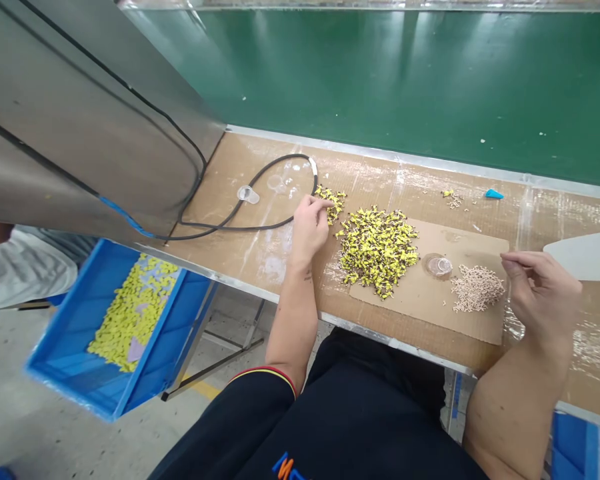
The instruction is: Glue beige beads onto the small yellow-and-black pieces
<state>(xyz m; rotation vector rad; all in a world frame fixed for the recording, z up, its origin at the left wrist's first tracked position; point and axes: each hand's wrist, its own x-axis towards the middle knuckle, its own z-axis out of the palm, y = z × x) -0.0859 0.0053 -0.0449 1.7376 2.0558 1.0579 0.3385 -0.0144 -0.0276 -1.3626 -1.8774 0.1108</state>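
Observation:
My left hand [310, 225] is at the edge of a small cluster of yellow-and-dark pieces [335, 199], thumb and fingertips drawn together. Anything between those fingertips is too small to make out. To its right lies a larger heap of the same tiny pieces [377, 250], partly on a flat cardboard sheet [430, 310]. My right hand [545, 290] is pinched closed just right of a pile of small pale pieces [477, 289]; what it holds, if anything, cannot be seen. Between the two heaps sits a small clear round dish [444, 267].
A black cable [265, 228] loops across the bench beside a clear plastic cup [249, 195]. Farther back lies a blue cone-shaped piece [493, 194]. A metal cabinet [105, 133] stands left, above a blue crate [70, 340] with yellow pieces. A green surface [380, 80] runs behind.

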